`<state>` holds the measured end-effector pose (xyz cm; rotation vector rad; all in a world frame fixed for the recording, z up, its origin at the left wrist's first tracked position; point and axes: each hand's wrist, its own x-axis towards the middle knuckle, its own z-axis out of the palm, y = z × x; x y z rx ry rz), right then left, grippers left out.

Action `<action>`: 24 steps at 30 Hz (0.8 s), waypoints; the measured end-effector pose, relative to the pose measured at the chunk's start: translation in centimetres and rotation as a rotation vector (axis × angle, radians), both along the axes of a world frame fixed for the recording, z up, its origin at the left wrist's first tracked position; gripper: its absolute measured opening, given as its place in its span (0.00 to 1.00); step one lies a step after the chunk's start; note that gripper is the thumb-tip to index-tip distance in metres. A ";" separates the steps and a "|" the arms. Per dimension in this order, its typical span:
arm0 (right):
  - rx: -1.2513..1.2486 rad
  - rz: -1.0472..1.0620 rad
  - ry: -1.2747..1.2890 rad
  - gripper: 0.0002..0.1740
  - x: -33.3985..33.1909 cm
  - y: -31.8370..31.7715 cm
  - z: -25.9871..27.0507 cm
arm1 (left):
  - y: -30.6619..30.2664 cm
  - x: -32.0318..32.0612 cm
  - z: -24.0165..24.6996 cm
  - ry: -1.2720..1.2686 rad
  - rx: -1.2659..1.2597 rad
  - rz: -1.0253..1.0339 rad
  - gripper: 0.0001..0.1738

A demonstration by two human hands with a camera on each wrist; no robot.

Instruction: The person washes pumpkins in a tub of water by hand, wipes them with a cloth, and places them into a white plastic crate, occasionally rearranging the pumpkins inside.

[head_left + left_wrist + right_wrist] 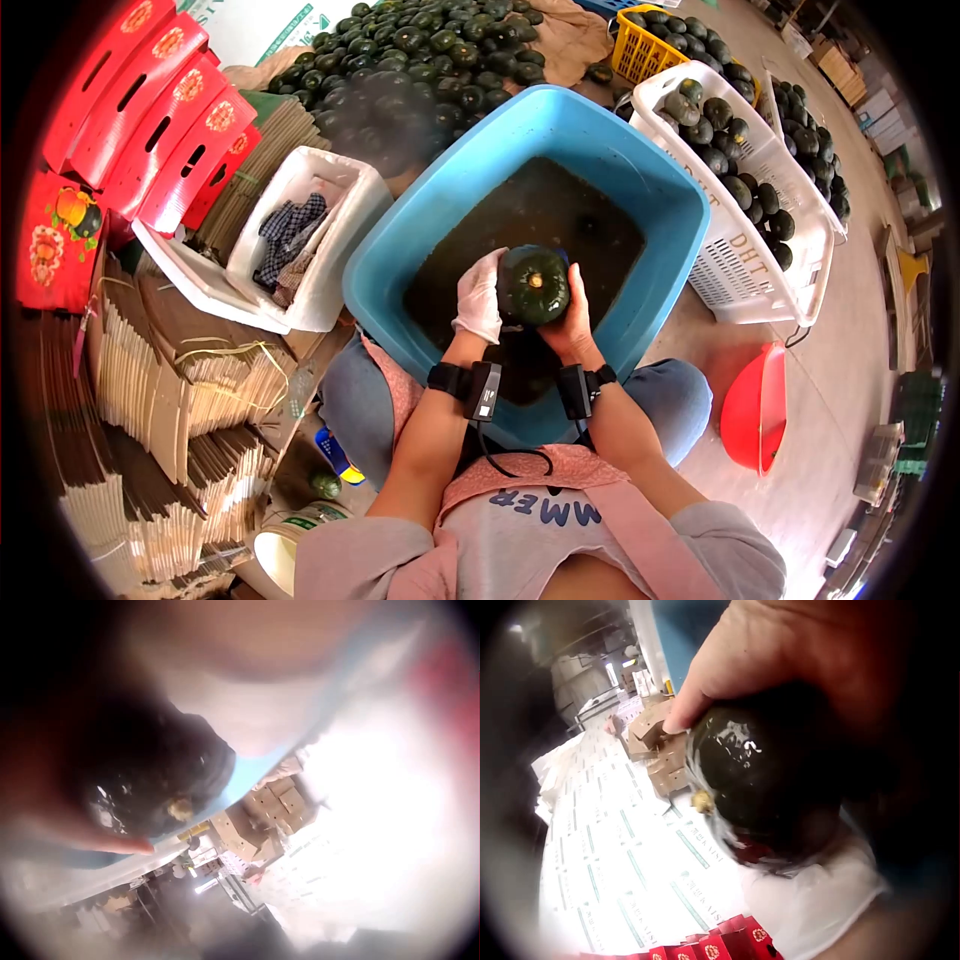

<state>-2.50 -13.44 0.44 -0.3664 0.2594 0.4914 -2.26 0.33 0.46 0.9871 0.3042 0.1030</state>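
Note:
A round, dark green kabocha squash (533, 290) is held between both hands over a blue basin (385, 265) of murky brown water. The left hand (480, 302), in a white glove, grips its left side. Bare fingers of the right hand (573, 322) curl round its right side. The pale stem faces up in the head view. In the right wrist view the squash (757, 776) looks wet and shiny, with the gloved left hand (814, 892) across from the right. The left wrist view is blurred, the squash (165, 772) dark in it.
Behind the basin lies a big heap of squashes (410, 60). White crates (740, 270) and a yellow crate (637, 50) of squashes stand at the right, near a red basin (755, 410). Leftward are a foam box (345, 200), red cartons (150, 130) and stacked cardboard (140, 390).

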 end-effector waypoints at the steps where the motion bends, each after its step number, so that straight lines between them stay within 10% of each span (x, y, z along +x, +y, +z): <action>1: -0.138 -0.030 -0.040 0.34 0.3 -0.2 -0.2 | 0.3 -0.1 0.0 0.002 0.009 -0.029 0.21; 6: -0.659 -0.207 -0.020 0.20 1.0 0.0 1.7 | -0.9 -0.6 1.8 0.227 0.346 -0.104 0.61; 8: -0.890 -0.327 -0.086 0.16 1.1 0.7 0.8 | -2.2 -1.5 2.8 0.092 1.086 0.029 0.66; 10: -0.931 -0.404 -0.173 0.15 0.2 1.7 1.2 | -3.5 -2.3 2.9 0.138 1.258 -0.017 0.67; 13: -0.741 -0.324 -0.149 0.19 -1.1 1.8 2.2 | -2.6 -1.7 1.3 0.124 0.100 0.014 0.51; 16: -0.862 -0.142 -0.494 0.26 -3.8 2.1 2.1 | 0.3 -1.5 2.2 0.489 -0.521 -0.207 0.34; 20: -1.503 0.002 -1.275 0.19 -4.3 1.8 2.8 | 1.0 -0.8 0.7 0.184 -0.732 -0.421 0.31; 23: -1.731 -0.195 -1.228 0.17 -2.1 2.6 1.8 | -0.8 -0.1 -5.2 0.085 -0.505 -0.135 0.17; 24: -1.800 -0.295 -1.164 0.17 -1.0 2.6 1.6 | -0.6 0.6 -6.4 -0.042 -0.471 -0.327 0.19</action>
